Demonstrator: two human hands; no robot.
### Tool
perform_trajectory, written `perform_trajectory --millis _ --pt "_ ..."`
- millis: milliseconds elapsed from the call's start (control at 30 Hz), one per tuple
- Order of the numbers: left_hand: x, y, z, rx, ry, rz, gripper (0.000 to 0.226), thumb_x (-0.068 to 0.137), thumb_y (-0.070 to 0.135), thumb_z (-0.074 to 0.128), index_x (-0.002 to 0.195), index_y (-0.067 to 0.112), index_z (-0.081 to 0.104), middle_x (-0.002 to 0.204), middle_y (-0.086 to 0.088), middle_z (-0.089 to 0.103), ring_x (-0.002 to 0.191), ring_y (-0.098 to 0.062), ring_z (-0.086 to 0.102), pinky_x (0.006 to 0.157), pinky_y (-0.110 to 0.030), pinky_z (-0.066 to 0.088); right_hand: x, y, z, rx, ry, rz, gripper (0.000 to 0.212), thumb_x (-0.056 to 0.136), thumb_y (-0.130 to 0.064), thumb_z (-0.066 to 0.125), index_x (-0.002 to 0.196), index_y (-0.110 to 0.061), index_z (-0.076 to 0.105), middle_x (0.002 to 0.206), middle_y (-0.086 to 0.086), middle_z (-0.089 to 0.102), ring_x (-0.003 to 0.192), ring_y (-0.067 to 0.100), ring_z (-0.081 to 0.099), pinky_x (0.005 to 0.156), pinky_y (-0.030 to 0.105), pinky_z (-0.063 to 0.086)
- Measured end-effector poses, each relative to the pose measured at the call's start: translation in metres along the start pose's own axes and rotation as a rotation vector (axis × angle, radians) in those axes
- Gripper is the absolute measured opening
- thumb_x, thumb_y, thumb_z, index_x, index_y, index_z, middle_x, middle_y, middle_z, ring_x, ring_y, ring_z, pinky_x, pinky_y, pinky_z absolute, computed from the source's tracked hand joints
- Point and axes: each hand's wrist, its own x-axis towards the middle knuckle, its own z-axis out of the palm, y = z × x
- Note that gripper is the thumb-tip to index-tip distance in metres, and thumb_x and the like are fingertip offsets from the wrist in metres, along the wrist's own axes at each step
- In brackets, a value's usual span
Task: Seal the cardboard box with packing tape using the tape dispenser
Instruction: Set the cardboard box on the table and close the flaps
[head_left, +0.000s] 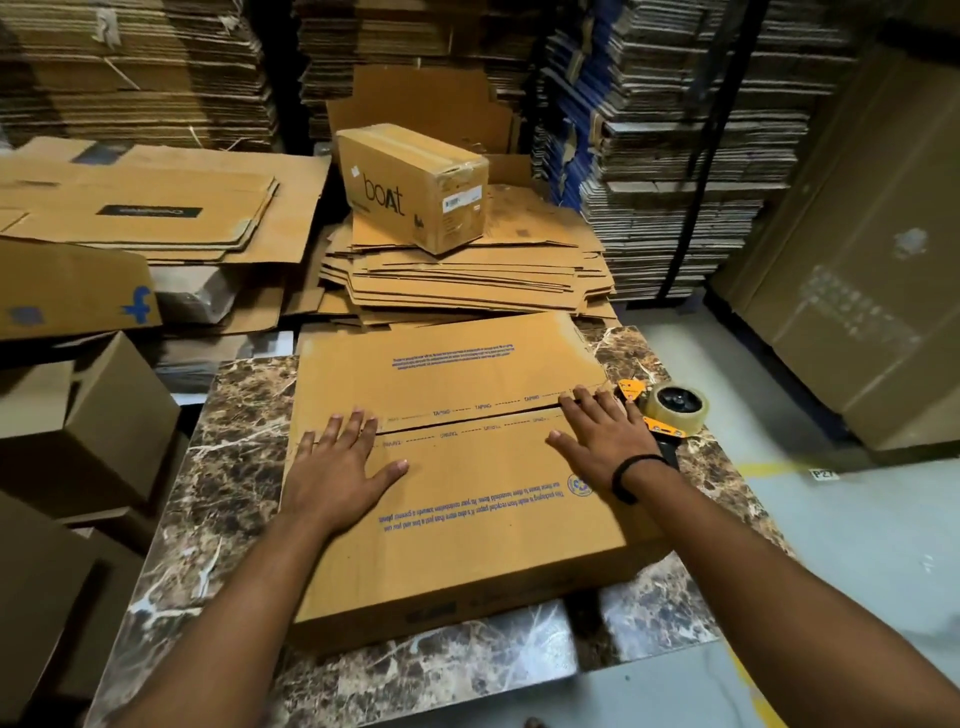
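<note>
Both hands, left (340, 470) and right (605, 441), spread flat on flat brown cardboard box (457, 488); seam untaped, orange tape dispenser (667, 410) untouched.

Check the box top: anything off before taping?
On the cardboard box, the flap seam gapes slightly and runs a bit skewed, no tape on it. Both hands press flat; the tape dispenser sits untouched at right.

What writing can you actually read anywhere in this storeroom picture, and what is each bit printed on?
"boAt": side of the small sealed brown carton on the flattened cardboard stack.
"TAPING", repeated: along the flap seam of the large flat cardboard box under both hands.
"f": blue, on the brown box at left.
"P27", cut off: white floor label.
Blue paragraphs on the large box, the carton's sticker: too small to read.
</note>
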Motion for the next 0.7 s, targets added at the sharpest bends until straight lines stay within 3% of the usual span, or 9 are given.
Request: perform_trajectory --millis 100,167,267,367,500,567,633,700 --pt "0.004 0.016 -0.009 -0.042 0.036 -0.042 0.09 0.08 0.079 0.016 0.15 0.024 0.012 0.158 -0.001 0.006 0.145 -0.019 0.003 0.115 -0.049 0.001 0.001 0.003 -0.004 0.149 0.009 -0.01 0.068 0.09 -0.069 0.019 0.149 -0.039 0.005 0.159 -0.01 -0.002 0.147 0.018 -0.003 0.118 0.047 -0.001" --pt "0.006 0.043 -0.013 -0.041 0.091 0.025 0.089 0.08 0.079 0.015 0.149 0.024 0.019 0.158 -0.002 0.011 0.145 -0.019 0.004 0.114 -0.05 -0.002 0.0 0.011 -0.009 0.393 0.097 0.038 0.062 0.093 -0.062 0.029 0.149 -0.036 0.016 0.16 -0.007 0.008 0.147 0.018 0.007 0.118 0.046 0.011" --pt "0.009 0.112 -0.011 -0.054 0.114 0.268 0.09 0.079 0.079 0.012 0.148 0.023 0.024 0.158 -0.003 0.013 0.145 -0.019 0.002 0.114 -0.047 -0.008 0.002 0.041 -0.018 0.717 0.279 0.234 0.047 0.096 -0.047 0.042 0.139 -0.029 0.041 0.145 0.005 0.044 0.13 0.024 0.042 0.103 0.041 0.037" --pt "0.023 0.185 -0.004 -0.053 0.081 0.458 0.082 0.084 0.075 0.017 0.148 0.024 0.021 0.158 -0.002 0.009 0.145 -0.017 -0.003 0.113 -0.045 -0.015 0.006 0.077 -0.021 0.933 0.33 0.518 0.037 0.092 -0.034 0.056 0.124 -0.015 0.055 0.127 0.012 0.06 0.113 0.03 0.055 0.093 0.038 0.044" --pt "0.067 0.242 0.001 -0.03 0.069 0.454 0.086 0.085 0.073 0.019 0.15 0.017 0.011 0.159 -0.004 0.004 0.145 -0.017 -0.004 0.116 -0.047 -0.008 0.018 0.126 0.015 0.989 0.178 0.8 0.058 0.071 -0.044 0.074 0.115 -0.01 0.059 0.113 0.011 0.065 0.105 0.031 0.06 0.088 0.041 0.05" --pt "0.087 0.254 0.004 -0.012 0.053 0.402 0.089 0.085 0.074 0.017 0.15 0.013 0.009 0.159 -0.005 0.004 0.145 -0.019 -0.002 0.117 -0.047 -0.003 0.021 0.139 0.034 0.978 0.065 0.781 0.063 0.073 -0.044 0.077 0.118 -0.004 0.058 0.117 0.007 0.062 0.11 0.031 0.058 0.082 0.036 0.047" --pt "0.096 0.256 0.009 -0.025 0.017 0.357 0.092 0.083 0.076 0.012 0.15 0.012 0.007 0.159 -0.005 0.003 0.145 -0.019 -0.001 0.117 -0.046 0.0 0.024 0.144 0.052 0.981 -0.066 0.731 0.056 0.079 -0.042 0.073 0.118 -0.005 0.058 0.111 0.004 0.056 0.113 0.03 0.055 0.079 0.03 0.039" --pt "0.098 0.255 0.015 -0.039 0.0 0.346 0.093 0.082 0.077 0.008 0.15 0.014 0.006 0.159 -0.003 0.001 0.145 -0.017 -0.002 0.117 -0.044 0.0 0.031 0.147 0.067 1.113 -0.167 0.717 0.055 0.074 -0.044 0.077 0.114 -0.009 0.06 0.109 0.003 0.059 0.109 0.031 0.057 0.086 0.035 0.044"
